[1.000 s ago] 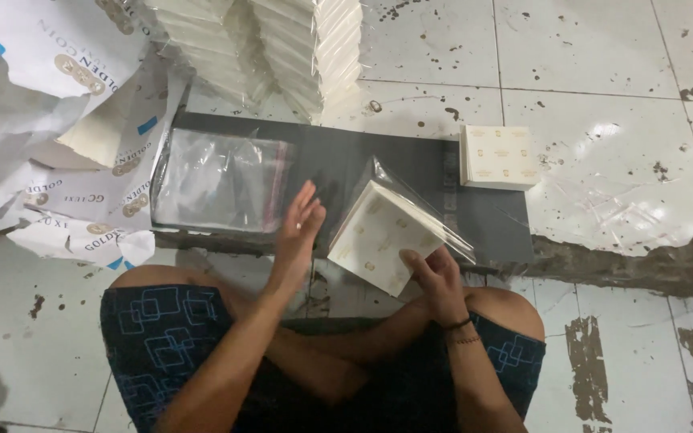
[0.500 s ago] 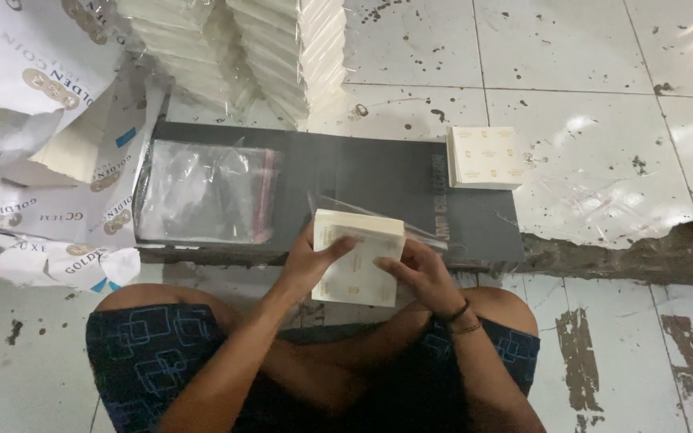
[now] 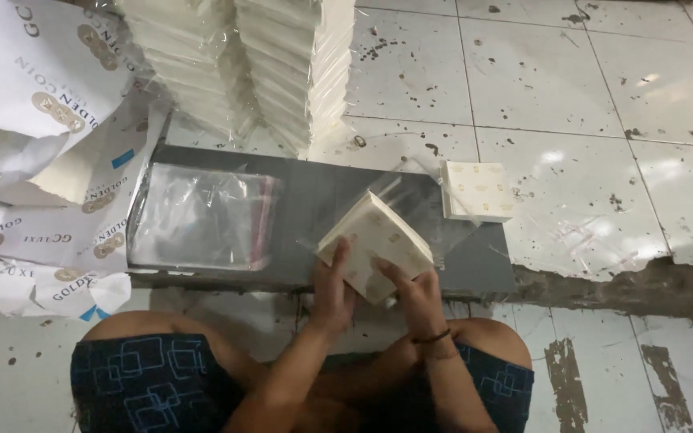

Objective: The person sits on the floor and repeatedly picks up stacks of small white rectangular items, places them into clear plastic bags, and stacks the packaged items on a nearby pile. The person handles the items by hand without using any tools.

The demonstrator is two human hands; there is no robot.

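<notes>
Looking down from head height at a seated person's lap and a low dark grey board (image 3: 298, 200) serving as worktop on a stained, glossy white tile floor (image 3: 603, 96). At far left, crumpled white printed wrapping paper (image 3: 34, 160), creased and matte, spilling beside the board. On the board's left part, a flat stack of clear plastic bags (image 3: 202, 216), shiny and wrinkled, with a thin red strip along the right edge. Behind, leaning stacks of cream paper pads (image 3: 266, 64) wrapped in clear film, fanned out like steps. At centre, near the board's front edge, a square cream paper pack (image 3: 374, 240) with faint gold motifs, thick and soft-edged, tilted with one corner toward the lap and partly inside a thin clear plastic sleeve (image 3: 423, 204) trailing up and to the right. Left hand (image 3: 332, 289) with grip closed on the pack's lower left edge, fingers lying flat up its face. Right hand (image 3: 415, 293) with grip closed on the pack's lower right corner, index finger stretched over the top face, a dark band at the wrist. Further right, lying flat at the board's far right end, a second square cream pack (image 3: 476, 191), well apart from both hands. Below, bare knees and dark blue patterned shorts (image 3: 146, 377).
</notes>
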